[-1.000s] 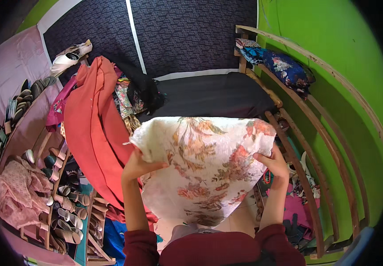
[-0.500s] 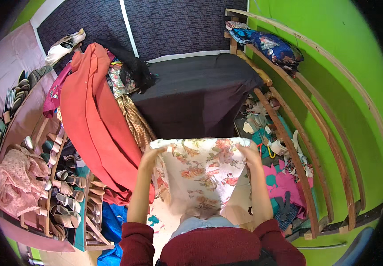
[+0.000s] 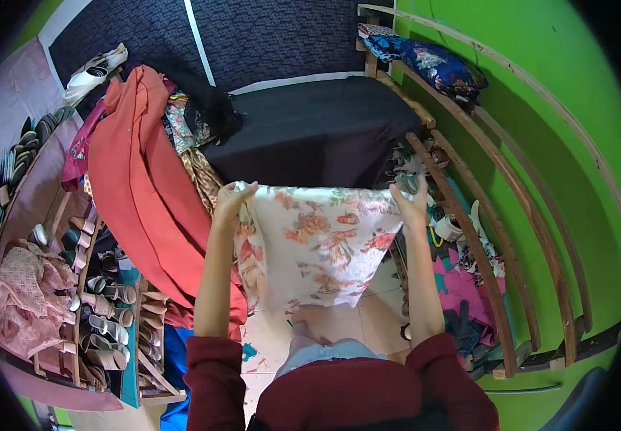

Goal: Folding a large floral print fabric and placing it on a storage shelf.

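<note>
A white cloth with orange and red flowers [image 3: 332, 241] hangs stretched between my two hands, its top edge pulled nearly straight. My left hand [image 3: 233, 199] pinches the top left corner, the thumb lying along the edge. At the top right corner my right hand [image 3: 411, 199] grips the cloth, thumb up. The lower part of the fabric hangs free over the floor in front of me. Just beyond the top edge stands a block covered with a dark cloth [image 3: 310, 136]. A long red cloth [image 3: 138, 179] drapes down to the left of my left forearm.
Shoe racks with several shoes [image 3: 109, 327] stand at the left, a pink lace cloth [image 3: 30, 294] over one. Wooden rails [image 3: 511, 172] run along the green wall at right, a folded blue floral cloth [image 3: 440, 68] on top. Pink scraps [image 3: 465, 291] lie beneath.
Both hands have moved up and away from me, carrying the floral cloth toward the dark-covered block. The cloth now hangs flatter, with its lower edge farther from my body.
</note>
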A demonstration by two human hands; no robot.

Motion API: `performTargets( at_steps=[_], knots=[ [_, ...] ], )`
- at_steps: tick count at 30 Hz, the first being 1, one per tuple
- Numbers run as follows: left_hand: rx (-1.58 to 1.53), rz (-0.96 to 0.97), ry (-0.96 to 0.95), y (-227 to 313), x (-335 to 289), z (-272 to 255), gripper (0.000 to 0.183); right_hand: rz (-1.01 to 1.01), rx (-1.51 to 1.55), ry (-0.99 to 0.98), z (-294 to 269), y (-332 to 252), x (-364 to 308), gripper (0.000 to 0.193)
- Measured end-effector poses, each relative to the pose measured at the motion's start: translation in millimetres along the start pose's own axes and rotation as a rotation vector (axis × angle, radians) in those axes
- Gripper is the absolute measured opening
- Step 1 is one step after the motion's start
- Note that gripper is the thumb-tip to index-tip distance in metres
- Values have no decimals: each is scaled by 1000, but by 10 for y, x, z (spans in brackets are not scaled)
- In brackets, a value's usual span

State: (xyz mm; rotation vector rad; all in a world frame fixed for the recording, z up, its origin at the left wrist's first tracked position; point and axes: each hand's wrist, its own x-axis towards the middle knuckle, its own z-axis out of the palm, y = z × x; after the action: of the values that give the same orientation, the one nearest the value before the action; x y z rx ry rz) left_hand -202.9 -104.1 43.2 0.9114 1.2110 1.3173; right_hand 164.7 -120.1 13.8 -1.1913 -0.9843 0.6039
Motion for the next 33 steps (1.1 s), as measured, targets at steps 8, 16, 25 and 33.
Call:
performTargets(
  at_steps=[8,16,25,33],
  knots=[
    [-102,306,-466,829,-244,-287,112,-145,653,-710,-30,-1020,206,102],
    [214,274,-55,457,355,-30,110,4,-37,-221,252,-334,524,97],
    [-310,535,-386,1005,235,-138,98,-243,538,-694,367,-799,568,116],
    [54,290,-82,560,844,-343,95,264,289,-145,929,-425,530,96]
  ],
)
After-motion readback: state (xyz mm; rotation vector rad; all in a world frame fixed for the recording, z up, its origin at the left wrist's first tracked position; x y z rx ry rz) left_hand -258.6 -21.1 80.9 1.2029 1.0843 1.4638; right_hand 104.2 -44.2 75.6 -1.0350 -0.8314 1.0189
